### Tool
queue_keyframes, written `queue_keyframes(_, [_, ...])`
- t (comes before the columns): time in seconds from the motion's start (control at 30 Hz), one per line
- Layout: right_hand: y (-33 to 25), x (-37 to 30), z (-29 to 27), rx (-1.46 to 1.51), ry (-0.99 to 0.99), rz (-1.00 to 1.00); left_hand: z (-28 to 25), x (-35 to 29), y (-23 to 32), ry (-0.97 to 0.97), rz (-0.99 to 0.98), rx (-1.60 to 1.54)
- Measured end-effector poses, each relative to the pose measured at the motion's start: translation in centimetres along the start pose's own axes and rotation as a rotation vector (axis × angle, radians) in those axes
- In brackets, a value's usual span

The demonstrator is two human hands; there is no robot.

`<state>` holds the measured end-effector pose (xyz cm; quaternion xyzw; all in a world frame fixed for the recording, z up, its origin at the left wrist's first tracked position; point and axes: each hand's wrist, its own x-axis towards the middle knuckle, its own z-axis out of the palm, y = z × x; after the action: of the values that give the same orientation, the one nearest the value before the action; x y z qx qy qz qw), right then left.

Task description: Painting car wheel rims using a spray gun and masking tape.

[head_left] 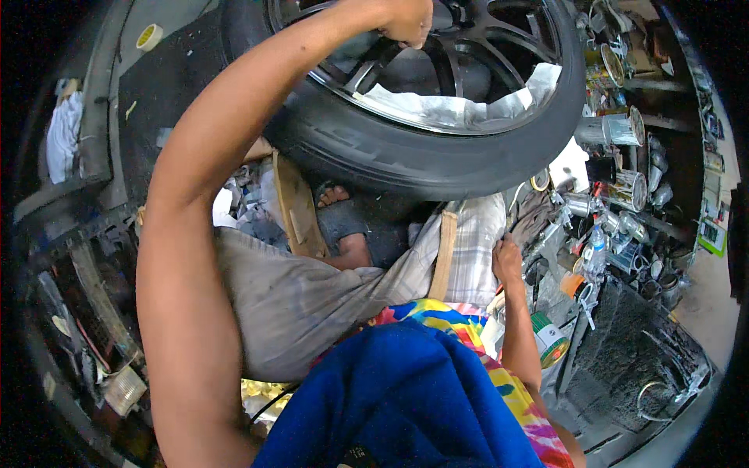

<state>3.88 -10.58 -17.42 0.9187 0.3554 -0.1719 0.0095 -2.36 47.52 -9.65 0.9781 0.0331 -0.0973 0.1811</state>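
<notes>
A wheel with a black tire [406, 160] and a dark spoked rim [449, 66] stands tilted at the top, in front of my knees. White masking paper [460, 109] is tucked along the near inner edge of the rim. My left arm reaches across the tire, and my left hand [407, 22] is closed over the spokes near the hub; whatever it holds is hidden. My right hand [507, 261] is low beside my plaid-covered knee [477, 234], its fingers curled near a dark rag [537, 212]. What is in those fingers, if anything, does not show.
Several paint cans [624, 129] and clutter crowd the right side, with a plastic bottle [598, 246] among them. A green can [550, 339] lies by my right forearm. At the upper left is a yellow tape roll [149, 37]. A wooden board [296, 207] leans near my foot.
</notes>
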Motion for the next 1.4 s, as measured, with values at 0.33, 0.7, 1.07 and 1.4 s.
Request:
queue_keyframes(0.33, [1.0,0.3,0.5,-0.023,0.012,-0.061,0.3,-4.9,9.5,0.027,-0.07,-0.038])
queue_keyframes(0.7, [2.7,0.1,1.5,-0.084,-0.027,-0.016,-2.1,-3.5,7.8,0.252,0.048,-0.103])
queue_keyframes(1.07, [0.7,0.4,2.8,-0.066,0.048,0.035,-5.4,-5.6,3.4,0.786,0.169,-0.236])
queue_keyframes(1.4, [0.6,-0.6,2.6,-0.034,0.122,-0.062,-11.5,-10.6,11.2,0.47,0.065,-0.592])
